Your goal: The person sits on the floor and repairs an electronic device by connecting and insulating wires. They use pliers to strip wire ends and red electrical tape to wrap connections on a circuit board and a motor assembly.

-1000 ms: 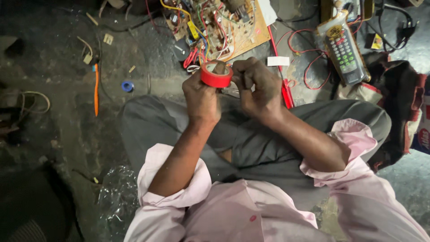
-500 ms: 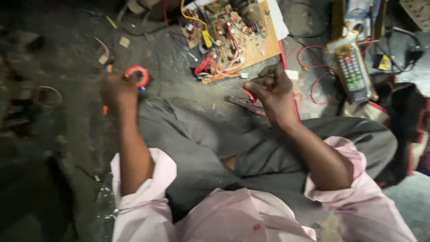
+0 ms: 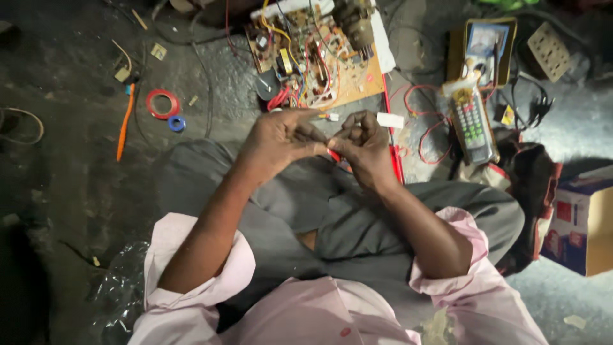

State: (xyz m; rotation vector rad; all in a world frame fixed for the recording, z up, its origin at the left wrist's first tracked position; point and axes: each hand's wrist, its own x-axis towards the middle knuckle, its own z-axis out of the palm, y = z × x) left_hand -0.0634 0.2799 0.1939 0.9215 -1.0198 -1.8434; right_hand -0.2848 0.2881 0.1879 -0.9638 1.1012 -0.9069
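Red showed between my fingertips: a short bit of red tape or sleeve (image 3: 334,155), pinched where my left hand (image 3: 281,142) and right hand (image 3: 365,148) met above my lap. Both hands were curled narrow around it, thumbs and forefingers pressed together, with a small white connector (image 3: 331,117) poking out just above the left knuckles. I judged the step to be wrapping or pressing tape onto a wire joint; the next move would call for firm, even pressure and a turn of the fingers so the wrap lay flat. Just beyond the hands lay the circuit board (image 3: 319,54) with its tangle of coloured wires, and to the right a multimeter (image 3: 471,115) among loops of red lead. Far left on the dark floor (image 3: 57,191) sat the red tape roll (image 3: 162,103), with a small blue ring (image 3: 176,123) and an orange tool (image 3: 124,121) near it. The joint itself was hidden inside my fingers, and I could not tell how much was covered
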